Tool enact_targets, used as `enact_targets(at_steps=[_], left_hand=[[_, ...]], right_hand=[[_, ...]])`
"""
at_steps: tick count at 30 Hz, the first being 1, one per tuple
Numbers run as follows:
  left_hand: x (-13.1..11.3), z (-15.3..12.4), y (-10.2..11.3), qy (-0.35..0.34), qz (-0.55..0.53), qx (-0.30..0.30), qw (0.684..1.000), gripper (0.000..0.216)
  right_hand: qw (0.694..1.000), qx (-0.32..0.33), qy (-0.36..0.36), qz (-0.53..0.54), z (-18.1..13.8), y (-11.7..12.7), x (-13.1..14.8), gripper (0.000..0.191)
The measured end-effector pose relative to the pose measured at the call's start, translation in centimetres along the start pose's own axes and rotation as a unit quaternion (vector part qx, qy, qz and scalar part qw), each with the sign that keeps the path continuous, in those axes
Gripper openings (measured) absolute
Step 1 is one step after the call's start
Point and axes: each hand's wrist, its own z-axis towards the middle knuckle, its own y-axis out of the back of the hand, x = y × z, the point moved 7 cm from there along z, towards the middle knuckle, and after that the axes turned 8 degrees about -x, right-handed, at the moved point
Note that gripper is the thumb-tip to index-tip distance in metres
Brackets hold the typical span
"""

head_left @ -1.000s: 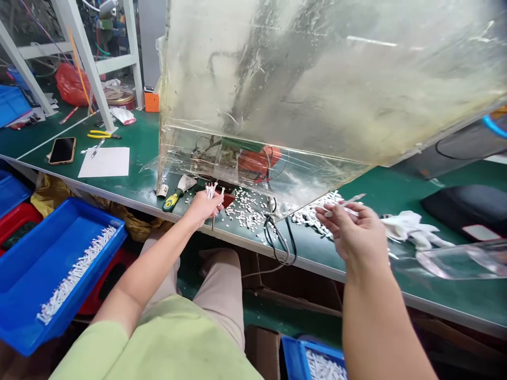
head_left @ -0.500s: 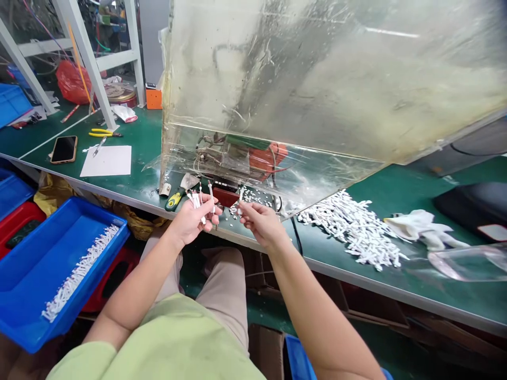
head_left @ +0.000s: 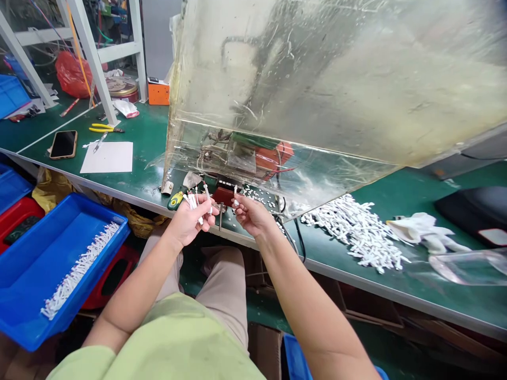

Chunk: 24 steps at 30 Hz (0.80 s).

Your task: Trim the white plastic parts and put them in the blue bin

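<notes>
My left hand (head_left: 189, 220) is closed round a small bunch of thin white sticks (head_left: 197, 200), fanned out above its fingers. Just to its right, my right hand (head_left: 249, 213) pinches a single white stick (head_left: 236, 199) upright. Both hands hover at the front edge of the green bench (head_left: 146, 142), before a small red device (head_left: 223, 195) under a scratched clear plastic shield (head_left: 317, 84). A loose heap of white sticks (head_left: 356, 229) lies on the bench to the right of my right hand.
A blue tray (head_left: 27, 274) with a row of white pieces sits low at the left. A yellow-handled tool (head_left: 178, 196) lies by the device, and black cables (head_left: 295, 237) hang over the edge. A phone (head_left: 63, 144), white paper (head_left: 108, 157), white gloves (head_left: 422, 229) and another blue bin (head_left: 295, 361) are around.
My right hand left the heap at the right carrying one stick and moved left beside my left hand. The left hand stayed by the red device with its bunch.
</notes>
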Motion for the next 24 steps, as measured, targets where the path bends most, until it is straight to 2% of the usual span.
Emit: enact_targets(at_steps=[9, 13, 15, 17, 18, 20, 22, 24], left_hand=[[0.1, -0.2, -0.1, 0.001, 0.002, -0.012, 1.000, 0.038], [-0.1, -0.2, 0.4, 0.008, -0.012, -0.035, 0.999, 0.037], [-0.5, -0.1, 1.0, 0.004, -0.024, -0.053, 0.998, 0.037], [-1.1, 0.0, 1.5, -0.008, -0.039, -0.064, 0.997, 0.036], [-1.4, 0.0, 1.7, -0.015, -0.046, -0.064, 0.997, 0.036], [-1.7, 0.3, 1.9, -0.022, -0.052, -0.058, 0.997, 0.037], [-1.6, 0.6, 1.6, -0.020, -0.042, -0.051, 0.998, 0.040], [-1.1, 0.9, 1.1, -0.018, -0.023, -0.051, 0.998, 0.040]], right_hand=[[1.000, -0.004, -0.011, -0.001, -0.2, -0.4, 0.1, 0.019], [0.992, -0.002, 0.077, -0.102, -1.0, 0.7, 1.2, 0.031], [0.969, -0.007, 0.136, -0.207, -1.7, 2.2, 2.6, 0.035], [0.924, -0.040, 0.180, -0.334, -2.3, 4.9, 4.5, 0.033], [0.891, -0.075, 0.196, -0.403, -2.4, 6.7, 5.8, 0.029], [0.798, -0.172, 0.214, -0.537, -2.5, 10.9, 8.6, 0.023], [0.703, -0.265, 0.197, -0.630, -2.5, 15.2, 11.1, 0.024], [0.647, -0.323, 0.145, -0.676, -2.3, 18.9, 12.4, 0.028]])
